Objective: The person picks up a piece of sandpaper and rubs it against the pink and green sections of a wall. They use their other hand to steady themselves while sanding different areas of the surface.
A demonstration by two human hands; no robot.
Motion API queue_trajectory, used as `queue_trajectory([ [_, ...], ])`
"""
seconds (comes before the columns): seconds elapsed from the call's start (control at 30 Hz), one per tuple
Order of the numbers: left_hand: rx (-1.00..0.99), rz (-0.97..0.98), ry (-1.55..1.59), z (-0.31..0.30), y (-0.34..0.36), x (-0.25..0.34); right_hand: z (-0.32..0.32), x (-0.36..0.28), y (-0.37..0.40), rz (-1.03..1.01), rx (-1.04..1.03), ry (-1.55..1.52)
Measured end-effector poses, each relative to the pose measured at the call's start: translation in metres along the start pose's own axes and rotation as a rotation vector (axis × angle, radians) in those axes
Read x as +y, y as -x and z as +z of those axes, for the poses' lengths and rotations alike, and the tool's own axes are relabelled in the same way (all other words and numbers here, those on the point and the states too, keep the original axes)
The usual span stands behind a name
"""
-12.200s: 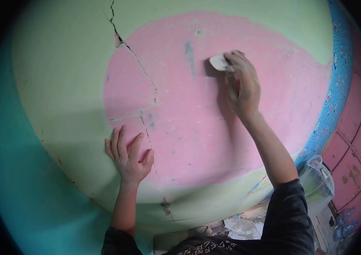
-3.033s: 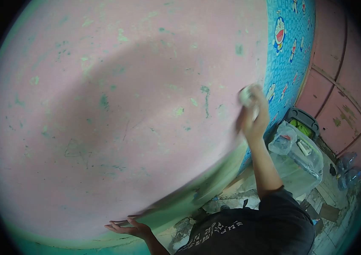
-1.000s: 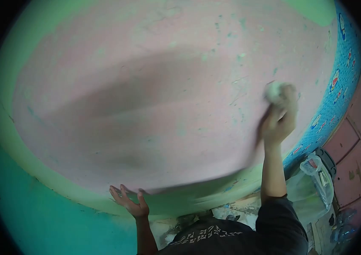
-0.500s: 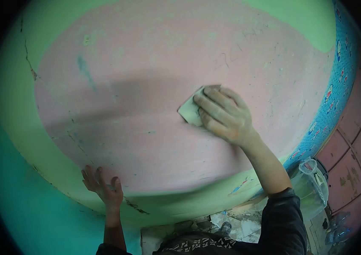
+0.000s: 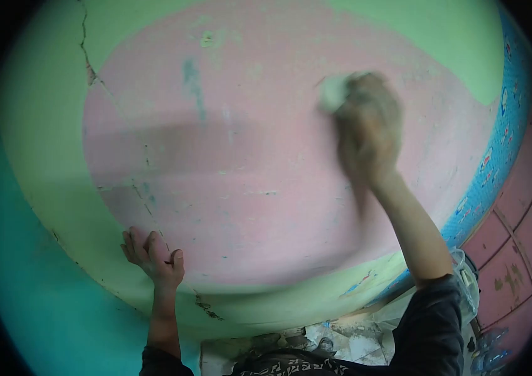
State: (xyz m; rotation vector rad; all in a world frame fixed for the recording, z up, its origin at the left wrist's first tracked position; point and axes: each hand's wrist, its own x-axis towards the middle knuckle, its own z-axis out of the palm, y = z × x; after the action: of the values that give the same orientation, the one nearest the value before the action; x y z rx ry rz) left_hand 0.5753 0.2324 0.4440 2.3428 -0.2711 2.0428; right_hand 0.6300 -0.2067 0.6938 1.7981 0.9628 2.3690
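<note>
Right hand [image 5: 371, 128], blurred, grips white pad [image 5: 333, 94]; compared with half second ago, both have gone higher on pink wall patch [image 5: 278, 219], so work seems now at upper part. Left hand [image 5: 164, 271], open with fingers bent, remains at lower-left patch edge, beside crack [image 5: 141, 196].

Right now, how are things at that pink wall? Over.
Right hand holding pale pad, motion-blurred, at pink wall. Left hand empty, beside crack. Nothing visibly blocking the pad.

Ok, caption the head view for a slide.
Right hand holding a pale blurred pad at a cracked pink and green wall, left hand lower.
</note>
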Motion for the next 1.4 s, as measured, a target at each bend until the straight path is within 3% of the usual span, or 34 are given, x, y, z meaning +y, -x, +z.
queue_trajectory([
  [0.03,0.003,0.003,-0.009,0.001,0.0,0.001,-0.004,-0.018,0.003,-0.172,-0.162,-0.052],
  [0.07,0.008,0.009,-0.016,0.001,0.0,0.001,-0.001,-0.022,-0.001,-0.459,-0.115,-0.212],
  [0.17,0.005,0.019,0.008,-0.002,-0.003,0.0,-0.002,0.0,-0.038,-0.185,-0.192,-0.103],
  [0.2,-0.007,0.031,0.012,-0.004,-0.004,-0.001,-0.009,0.012,-0.062,-0.046,-0.138,0.007],
  [0.23,-0.019,0.038,0.014,-0.008,-0.006,0.0,-0.002,0.027,-0.064,0.134,0.059,-0.044],
  [0.33,-0.04,0.023,0.054,-0.018,-0.024,0.004,0.001,-0.007,-0.053,-0.294,-0.2,-0.097],
  [0.37,-0.041,0.015,0.071,-0.02,-0.034,0.006,0.011,-0.008,-0.039,-0.511,-0.153,-0.343],
  [0.47,-0.052,0.039,0.213,-0.029,-0.083,0.008,-0.001,-0.002,-0.069,-0.241,-0.21,-0.07],
  [0.5,-0.079,0.078,0.193,-0.036,-0.104,0.012,0.01,0.02,-0.071,-0.114,0.035,-0.144],
  [0.53,-0.106,0.112,0.173,-0.043,-0.13,0.016,0.007,0.022,-0.075,0.196,0.136,-0.175],
  [0.6,-0.147,0.171,0.147,-0.049,-0.171,0.024,0.01,0.003,-0.076,-0.023,0.046,-0.009],
  [0.67,-0.152,0.229,0.134,-0.048,-0.208,0.029,0.009,-0.015,-0.066,-0.361,-0.133,-0.218],
  [0.73,-0.104,0.293,0.114,-0.044,-0.239,0.029,0.012,-0.005,-0.074,-0.327,-0.076,-0.197],
  [0.8,-0.084,0.363,0.115,-0.041,-0.26,0.028,0.02,0.032,-0.09,-0.042,0.128,-0.01],
  [0.83,-0.067,0.394,0.121,-0.039,-0.27,0.027,0.014,0.033,-0.093,0.275,0.208,-0.059],
  [0.97,-0.078,0.47,0.087,-0.043,-0.301,0.028,0.016,0.001,-0.081,-0.235,-0.018,-0.111],
  [1.0,-0.083,0.483,0.087,-0.045,-0.308,0.029,0.017,-0.005,-0.081,-0.281,0.022,-0.104],
  [1.1,-0.107,0.525,0.095,-0.053,-0.32,0.03,0.017,0.028,-0.091,0.097,0.201,0.001],
  [1.2,-0.111,0.564,0.079,-0.056,-0.333,0.029,0.028,0.013,-0.09,0.021,0.151,0.004],
  [1.23,-0.116,0.576,0.075,-0.055,-0.334,0.027,0.023,0.0,-0.088,-0.086,0.02,-0.082],
  [1.27,-0.125,0.589,0.072,-0.054,-0.334,0.025,0.017,-0.008,-0.092,-0.168,0.033,-0.112],
  [1.33,-0.104,0.583,0.072,-0.051,-0.328,0.021,0.014,0.014,-0.09,0.058,0.13,-0.021],
  [1.4,-0.074,0.571,0.06,-0.045,-0.321,0.016,-0.002,0.038,-0.095,0.443,0.202,-0.027],
])
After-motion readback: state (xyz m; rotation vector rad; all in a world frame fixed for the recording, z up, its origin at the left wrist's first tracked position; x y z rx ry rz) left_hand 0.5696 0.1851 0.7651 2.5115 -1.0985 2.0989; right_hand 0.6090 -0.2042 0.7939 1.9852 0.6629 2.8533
